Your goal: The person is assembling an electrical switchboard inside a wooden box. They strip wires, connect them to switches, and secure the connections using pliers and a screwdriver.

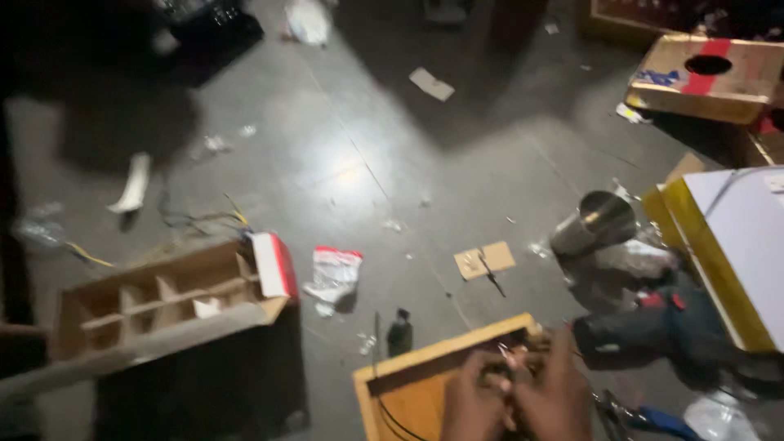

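Blurred and dim throughout. Bottom edge cuts off left hand (472, 402) and right hand (554, 394), pressed together, fingers curled closed around a small metallic piece (508, 357), too blurred to identify, held just above the open yellow-brown cardboard box (412, 388) with a thin black wire inside. Left: a compartmented cardboard box (163, 298) lying on its side on the grey floor (343, 163), red-and-white flap at its end. Beside it, a crumpled white-and-red packet (333, 276). Top right: a cardboard carton with a round hole (709, 75), red and blue patches. Right edge: a yellow-sided, white-topped box (731, 253), partly cut off, near a shiny metal cup (594, 222).
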